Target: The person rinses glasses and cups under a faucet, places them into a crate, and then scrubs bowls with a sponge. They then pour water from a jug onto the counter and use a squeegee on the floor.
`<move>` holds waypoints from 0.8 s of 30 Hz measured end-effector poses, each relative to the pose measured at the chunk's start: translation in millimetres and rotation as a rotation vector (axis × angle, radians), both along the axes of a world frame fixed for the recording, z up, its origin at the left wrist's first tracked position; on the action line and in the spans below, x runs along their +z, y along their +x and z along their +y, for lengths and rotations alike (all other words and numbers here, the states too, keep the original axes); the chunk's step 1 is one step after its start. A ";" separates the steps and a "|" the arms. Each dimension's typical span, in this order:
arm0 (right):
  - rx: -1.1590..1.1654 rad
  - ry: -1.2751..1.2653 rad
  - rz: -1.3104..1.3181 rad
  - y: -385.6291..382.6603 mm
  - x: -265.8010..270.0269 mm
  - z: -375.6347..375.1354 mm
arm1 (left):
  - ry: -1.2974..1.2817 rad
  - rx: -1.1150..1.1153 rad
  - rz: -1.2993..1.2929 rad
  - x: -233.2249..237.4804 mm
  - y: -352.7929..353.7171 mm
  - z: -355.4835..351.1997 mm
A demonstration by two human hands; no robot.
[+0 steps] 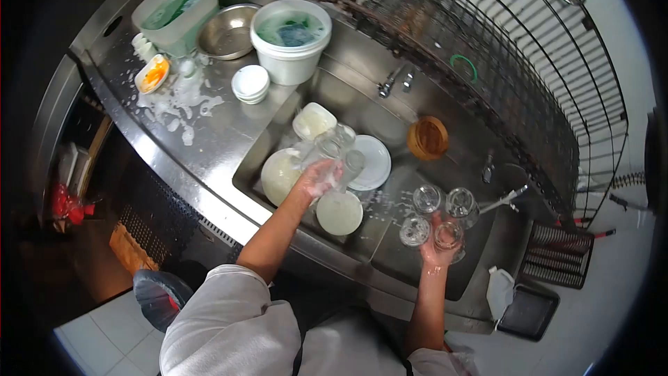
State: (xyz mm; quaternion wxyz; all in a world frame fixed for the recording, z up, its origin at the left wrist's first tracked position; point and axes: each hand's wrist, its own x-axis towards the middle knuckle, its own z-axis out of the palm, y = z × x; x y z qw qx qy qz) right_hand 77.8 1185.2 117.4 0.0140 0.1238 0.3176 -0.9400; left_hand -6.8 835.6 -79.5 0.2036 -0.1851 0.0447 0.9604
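1. The left hand (323, 175) is over the left basin (261, 193), and its fingers are closed around some clear glasses (332, 142), with foam on the skin.
2. The right hand (438, 244) is over the right basin (470, 275). Its fingers are holding a group of four glasses (426, 199), which stand close together.
3. Below and around the left hand, there are a white plate (373, 162), a round dish (339, 213), a larger round dish (277, 175) and a square dish (314, 121).
4. A wooden bowl (427, 138) is near the back wall of the sink.
5. On the bench (216, 129), a white bucket (291, 63) stands beside a metal bowl (227, 32).
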 end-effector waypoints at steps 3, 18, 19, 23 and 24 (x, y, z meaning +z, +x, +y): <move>-0.099 -0.073 -0.011 43.4 -9.3 49.2 | -0.002 0.027 0.078 21.1 -14.6 21.8; -0.067 0.498 -0.711 7.8 -206.9 225.0 | -1.117 -0.230 0.232 164.1 86.1 235.7; -0.023 0.540 -0.723 -3.5 -212.6 227.6 | -1.084 -0.217 0.198 168.0 102.6 245.5; 0.175 0.688 -0.680 -29.8 -232.8 226.8 | -1.245 -0.211 0.272 145.7 150.9 261.0; 0.225 0.724 -0.644 -33.1 -235.5 227.2 | -1.289 -0.207 0.283 153.3 159.6 264.9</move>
